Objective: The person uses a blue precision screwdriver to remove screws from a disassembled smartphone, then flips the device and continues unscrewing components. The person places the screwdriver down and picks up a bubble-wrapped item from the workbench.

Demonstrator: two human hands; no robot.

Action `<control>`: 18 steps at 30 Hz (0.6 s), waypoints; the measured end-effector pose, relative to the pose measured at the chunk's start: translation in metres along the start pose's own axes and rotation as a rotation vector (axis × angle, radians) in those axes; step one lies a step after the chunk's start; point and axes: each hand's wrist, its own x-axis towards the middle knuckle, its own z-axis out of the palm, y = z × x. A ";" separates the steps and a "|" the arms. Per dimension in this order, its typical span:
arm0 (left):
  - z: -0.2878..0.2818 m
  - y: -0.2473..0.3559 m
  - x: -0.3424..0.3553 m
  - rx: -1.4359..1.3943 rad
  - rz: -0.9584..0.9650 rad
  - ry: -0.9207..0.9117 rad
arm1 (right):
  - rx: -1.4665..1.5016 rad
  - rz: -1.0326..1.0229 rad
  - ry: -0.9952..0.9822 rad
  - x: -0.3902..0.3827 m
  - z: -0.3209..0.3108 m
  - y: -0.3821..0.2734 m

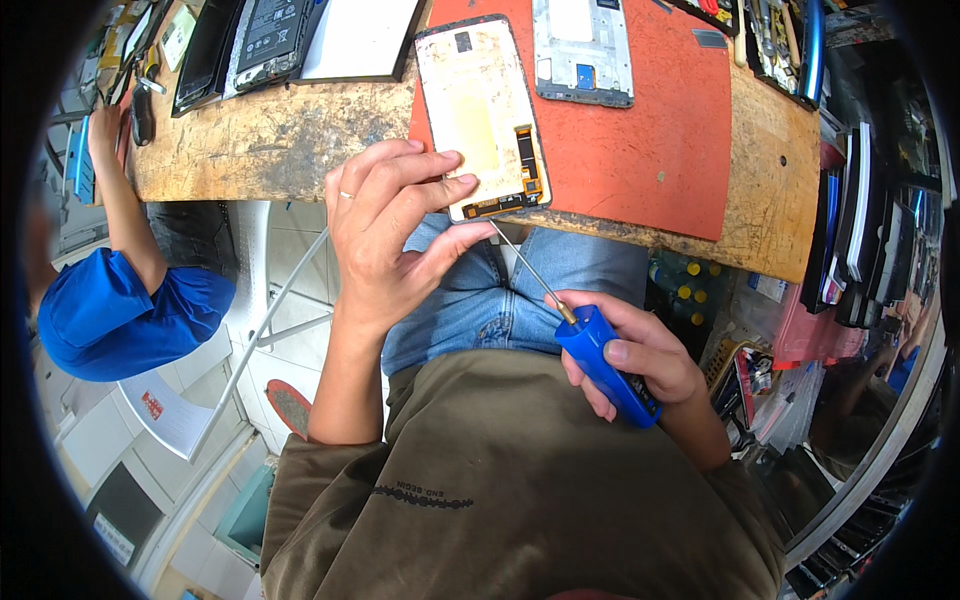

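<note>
My left hand, with a ring on one finger, pinches the lower left edge of a phone screen, fingers on top and thumb below. The screen's pale back faces up, with dark and orange flex cables along its lower end, and it hangs partly over the bench edge. My right hand is closed around a blue handheld tool with a thin metal shaft. The shaft's tip lies at the screen's bottom edge, close to my left thumb; whether it touches cannot be made out. A silver phone mid-frame lies beyond, to the right.
An orange-red mat covers part of the worn wooden bench. Opened phones and a white-topped box stand at the back left. A tool tray is at the far right. A co-worker in blue sits left.
</note>
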 end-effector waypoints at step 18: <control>0.002 0.005 0.002 -0.001 -0.019 0.025 | 0.003 -0.019 0.029 -0.006 -0.003 0.001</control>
